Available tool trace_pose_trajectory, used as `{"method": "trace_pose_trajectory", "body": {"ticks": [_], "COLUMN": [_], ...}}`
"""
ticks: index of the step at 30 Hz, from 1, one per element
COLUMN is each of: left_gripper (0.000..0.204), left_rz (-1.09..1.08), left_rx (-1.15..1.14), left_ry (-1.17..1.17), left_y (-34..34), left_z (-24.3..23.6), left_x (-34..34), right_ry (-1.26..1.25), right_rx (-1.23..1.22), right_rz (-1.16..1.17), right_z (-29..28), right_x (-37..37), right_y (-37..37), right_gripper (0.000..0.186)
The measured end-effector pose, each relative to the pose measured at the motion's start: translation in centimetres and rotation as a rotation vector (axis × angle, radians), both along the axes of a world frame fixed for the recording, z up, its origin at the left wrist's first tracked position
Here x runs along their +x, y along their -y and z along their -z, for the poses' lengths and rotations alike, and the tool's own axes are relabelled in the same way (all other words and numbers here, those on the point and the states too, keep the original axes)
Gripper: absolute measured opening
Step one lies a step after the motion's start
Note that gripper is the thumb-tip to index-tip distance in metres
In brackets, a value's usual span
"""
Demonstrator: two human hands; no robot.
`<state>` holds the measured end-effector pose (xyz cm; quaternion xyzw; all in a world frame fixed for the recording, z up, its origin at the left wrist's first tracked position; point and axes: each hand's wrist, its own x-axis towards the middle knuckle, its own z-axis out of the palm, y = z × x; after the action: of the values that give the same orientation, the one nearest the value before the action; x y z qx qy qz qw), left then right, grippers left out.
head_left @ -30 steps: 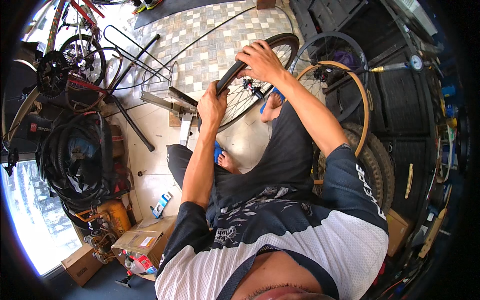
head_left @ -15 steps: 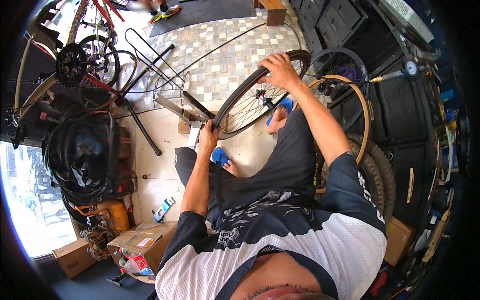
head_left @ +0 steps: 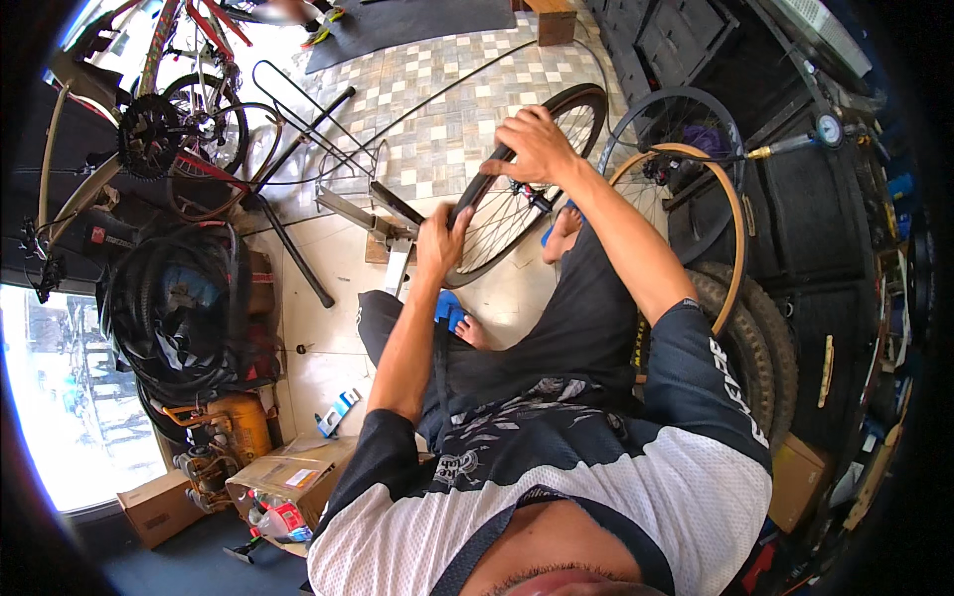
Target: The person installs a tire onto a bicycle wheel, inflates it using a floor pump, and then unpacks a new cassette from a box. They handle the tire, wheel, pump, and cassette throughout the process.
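In front of my knees a spoked bicycle wheel stands tilted, its black tire (head_left: 486, 185) on the rim and its hub (head_left: 534, 196) showing in the middle. My left hand (head_left: 442, 241) is wrapped round the tire on the near left side. Farther up the same tire, my right hand (head_left: 537, 147) grips from above with curled fingers. A short stretch of tire shows between the two hands. Beside my left hand is a metal stand (head_left: 356, 211) with upright arms. Whether the tire is fully seated on the rim cannot be seen under my fingers.
A second wheel (head_left: 730, 119), a tan tire (head_left: 740, 233) and knobby tires (head_left: 765, 348) are on the right. A hose with a pressure gauge (head_left: 828, 129) crosses behind. At left are a bicycle (head_left: 149, 134), a pile of black tubes (head_left: 179, 298) and an open cardboard box (head_left: 308, 467).
My hands have come closer together along the tire: the left has moved up and to the right, the right a little to the left. Both still grip it.
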<state>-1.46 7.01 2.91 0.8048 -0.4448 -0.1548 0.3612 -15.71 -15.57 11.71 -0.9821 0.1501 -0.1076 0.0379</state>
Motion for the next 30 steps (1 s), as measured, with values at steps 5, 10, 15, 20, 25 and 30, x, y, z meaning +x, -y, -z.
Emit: {"method": "trace_pose_trajectory", "body": {"ticks": [5,10,15,20,25,30], "left_gripper": [0.068,0.081,0.044,0.046,0.047,0.050], "left_rz": [-0.192,-0.219,0.014,0.057,0.140,0.013], "left_rx": [-0.080,-0.021,-0.226,0.078,0.128,0.132], "left_ry": [-0.031,-0.110,-0.012,-0.069,0.193,0.305], "left_y": [0.4,2.1,0.5,1.9,4.9,5.9], "left_z": [5.1,3.3,3.5,-1.2,-6.1,-5.5], "left_x": [-3.0,-1.6,-2.0,-0.3,-0.9,-2.6], "right_ry": [0.544,0.405,0.419,0.022,0.164,0.305], "right_rx": [-0.021,-0.024,-0.039,-0.037,-0.048,-0.115], "right_rz": [0.153,0.222,0.188,-0.175,-0.283,-0.146], "right_z": [3.1,2.6,2.2,-1.4,0.5,3.7], "right_x": [0.2,0.6,-0.5,-0.7,-0.1,-0.2], "right_y": [1.0,1.7,2.6,-0.2,0.9,0.6], "right_gripper": [0.064,0.050,0.048,0.061,0.045,0.022]}}
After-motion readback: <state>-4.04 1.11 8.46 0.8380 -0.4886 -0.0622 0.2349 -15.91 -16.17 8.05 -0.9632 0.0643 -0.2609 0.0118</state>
